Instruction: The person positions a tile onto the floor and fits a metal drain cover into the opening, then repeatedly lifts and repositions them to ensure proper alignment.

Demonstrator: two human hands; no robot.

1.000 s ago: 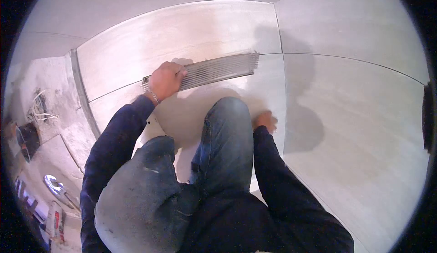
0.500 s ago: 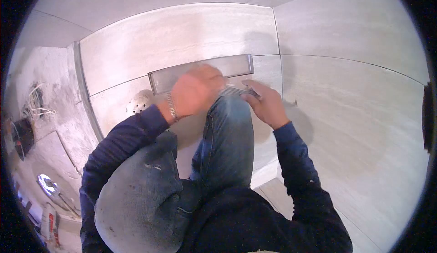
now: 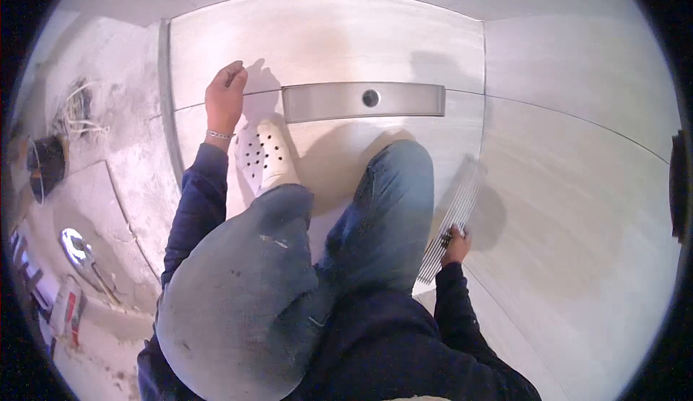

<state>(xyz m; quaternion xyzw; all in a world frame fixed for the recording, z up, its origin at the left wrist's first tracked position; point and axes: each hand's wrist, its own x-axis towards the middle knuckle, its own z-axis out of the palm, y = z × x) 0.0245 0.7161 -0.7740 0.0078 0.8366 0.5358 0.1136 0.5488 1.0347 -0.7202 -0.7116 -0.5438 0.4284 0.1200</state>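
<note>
My right hand (image 3: 456,246) grips a long slatted metal drain grate (image 3: 468,188) low at the right, beside my knee and near the wall. My left hand (image 3: 226,98) is raised at the left over the tiled floor, fingers curled in; whatever may be between them is too small to tell. In the middle, a rectangular metal drain channel (image 3: 317,103) is set in the tiles, uncovered, with a round dark drain hole (image 3: 370,98) in its base. Neither hand touches the channel.
My foot in a white perforated clog (image 3: 271,152) stands left of the channel. Tiled wall (image 3: 577,170) rises at the right. Farther left are loose cables (image 3: 79,109), a black bucket (image 3: 47,170), a round shiny object (image 3: 76,246) and a red-and-white bag (image 3: 68,311).
Both hands were together at the grate above my knee. The right hand has carried the grate down to the right; the left has swung away left. The drain hole now shows.
</note>
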